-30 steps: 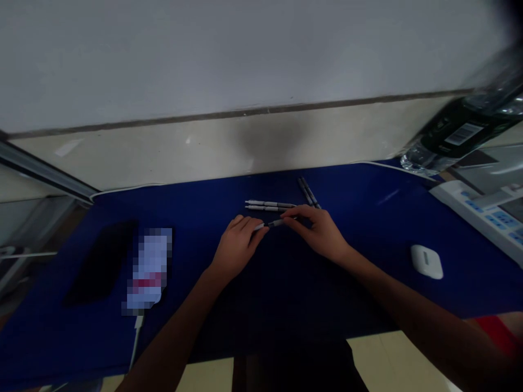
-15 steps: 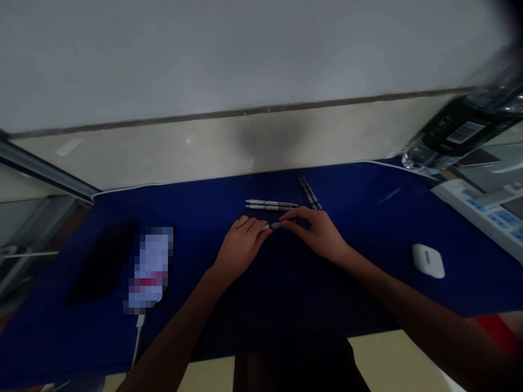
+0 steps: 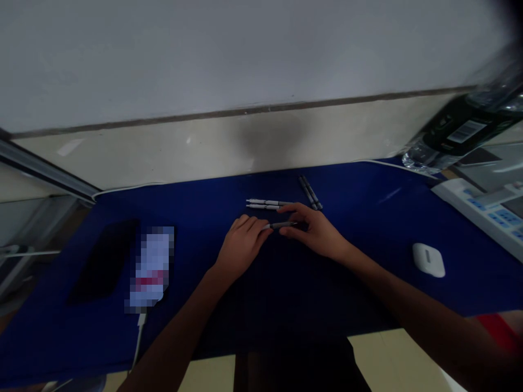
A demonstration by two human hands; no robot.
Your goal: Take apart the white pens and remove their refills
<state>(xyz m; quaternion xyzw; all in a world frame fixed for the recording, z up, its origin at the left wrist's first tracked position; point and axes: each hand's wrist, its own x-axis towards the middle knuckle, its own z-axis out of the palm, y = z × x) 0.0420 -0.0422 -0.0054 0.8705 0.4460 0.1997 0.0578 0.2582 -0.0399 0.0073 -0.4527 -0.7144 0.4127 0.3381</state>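
A white and grey pen (image 3: 281, 224) is pinched between the thumb and fingers of my left hand (image 3: 242, 242), its tip pointing right. Around the pen's tip end, my right hand (image 3: 312, 231) has its thumb and fingers parted, apart from the barrel as far as I can see. Just beyond my hands lie two white and grey pens (image 3: 263, 204) side by side, their right ends partly hidden by my right fingers. Farther back, two darker pens (image 3: 309, 192) rest together at a slant.
On the blue table mat (image 3: 196, 201), a phone (image 3: 150, 269) with a charging cable and a dark flat object (image 3: 104, 260) lie at left. A white earbud case (image 3: 428, 260) sits at right. A plastic bottle (image 3: 457, 128) and a white power strip (image 3: 486, 209) stand beyond it.
My right thumb and fingers have spread apart, letting go of the pen's tip end, which now shows between them. My left hand keeps its hold in the same place.
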